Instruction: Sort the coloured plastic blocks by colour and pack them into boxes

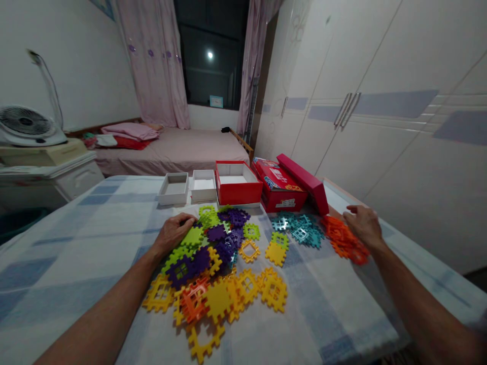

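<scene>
My left hand (177, 233) rests at the left edge of a mixed pile, its fingers stretched toward the green notched plastic building pieces (192, 237); its fingertips are partly hidden. Purple pieces (230, 243) lie in the middle of this pile. Closer to me are yellow pieces (218, 300) and an orange windowed piece (195, 299). On the right, my right hand (363, 225) is beside and just over a heap of orange pieces (344, 241), fingers apart, with nothing visible in them. Teal pieces (302, 230) form a heap left of the orange one.
Two small white boxes (174, 188) and an open red box (239, 192) stand along the table's far side. A printed red box (279, 185) is beside them, with a red lid (304, 182) leaning on it. A checked cloth (95, 243) covers the table.
</scene>
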A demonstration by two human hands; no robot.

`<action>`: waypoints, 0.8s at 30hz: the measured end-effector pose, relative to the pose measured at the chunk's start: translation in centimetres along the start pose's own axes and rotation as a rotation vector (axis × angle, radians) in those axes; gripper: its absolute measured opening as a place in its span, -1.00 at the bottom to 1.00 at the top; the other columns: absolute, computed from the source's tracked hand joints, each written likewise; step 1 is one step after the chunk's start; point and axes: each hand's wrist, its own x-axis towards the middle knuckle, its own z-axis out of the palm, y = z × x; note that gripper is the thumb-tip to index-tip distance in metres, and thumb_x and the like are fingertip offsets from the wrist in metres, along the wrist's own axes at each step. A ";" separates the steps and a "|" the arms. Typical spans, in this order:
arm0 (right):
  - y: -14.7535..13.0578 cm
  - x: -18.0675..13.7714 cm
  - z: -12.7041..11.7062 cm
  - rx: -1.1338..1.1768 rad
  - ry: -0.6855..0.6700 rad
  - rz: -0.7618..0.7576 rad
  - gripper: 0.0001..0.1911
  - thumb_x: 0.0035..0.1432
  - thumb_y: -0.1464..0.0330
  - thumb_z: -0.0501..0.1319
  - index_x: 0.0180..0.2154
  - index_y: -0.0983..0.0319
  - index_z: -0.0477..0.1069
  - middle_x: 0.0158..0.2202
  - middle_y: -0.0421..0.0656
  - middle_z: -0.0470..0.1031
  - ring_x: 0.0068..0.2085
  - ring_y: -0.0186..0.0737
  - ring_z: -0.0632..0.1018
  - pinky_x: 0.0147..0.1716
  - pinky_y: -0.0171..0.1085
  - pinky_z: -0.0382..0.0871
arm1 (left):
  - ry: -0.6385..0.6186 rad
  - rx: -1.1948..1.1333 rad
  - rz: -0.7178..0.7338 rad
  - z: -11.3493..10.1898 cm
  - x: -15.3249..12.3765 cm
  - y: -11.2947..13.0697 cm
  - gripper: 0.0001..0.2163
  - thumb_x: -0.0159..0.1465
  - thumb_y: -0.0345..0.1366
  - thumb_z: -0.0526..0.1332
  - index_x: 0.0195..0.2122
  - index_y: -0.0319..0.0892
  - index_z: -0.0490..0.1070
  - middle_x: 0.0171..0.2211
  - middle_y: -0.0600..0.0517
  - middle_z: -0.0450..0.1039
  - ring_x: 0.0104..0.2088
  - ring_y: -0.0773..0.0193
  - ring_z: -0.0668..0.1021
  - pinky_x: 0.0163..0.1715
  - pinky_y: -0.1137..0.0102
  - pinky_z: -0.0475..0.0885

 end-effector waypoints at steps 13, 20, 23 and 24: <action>-12.2 -9.8 -0.2 0.190 -0.720 -0.871 -0.51 0.02 0.47 0.19 0.04 0.18 0.34 0.01 -0.08 0.41 0.05 -0.09 0.34 0.04 -0.11 0.21 | -0.005 -0.001 -0.009 0.0 -0.2 0.6 -0.62 0.10 -0.03 0.04 -0.35 -0.20 0.51 -0.35 0.00 0.56 -0.31 0.19 0.53 -0.24 0.38 0.36; -12.9 -10.0 0.2 0.162 -0.739 -0.917 -0.47 -0.03 0.46 0.26 0.04 0.18 0.34 -0.04 -0.05 0.38 -0.02 -0.06 0.35 -0.03 -0.11 0.24 | 0.007 0.009 -0.007 -0.2 -0.2 1.1 -0.64 0.08 -0.07 0.03 -0.38 -0.19 0.52 -0.35 -0.01 0.56 -0.28 0.17 0.54 -0.21 0.37 0.36; -13.1 -10.3 0.0 0.195 -0.708 -0.867 -0.50 -0.09 0.47 0.29 -0.03 0.19 0.38 -0.11 -0.05 0.35 -0.08 -0.10 0.35 -0.08 -0.15 0.26 | 0.007 0.007 -0.006 -0.2 -0.2 1.2 -0.64 0.08 -0.07 0.04 -0.37 -0.19 0.52 -0.35 0.00 0.56 -0.29 0.18 0.54 -0.23 0.37 0.36; -13.1 -10.4 -0.2 0.218 -0.700 -0.839 -0.56 -0.08 0.48 0.27 -0.07 0.20 0.39 -0.15 -0.07 0.34 -0.11 -0.12 0.36 -0.11 -0.17 0.26 | 0.009 0.004 -0.004 -0.2 -0.2 1.1 -0.64 0.08 -0.07 0.04 -0.37 -0.19 0.52 -0.35 0.00 0.56 -0.29 0.19 0.54 -0.23 0.38 0.36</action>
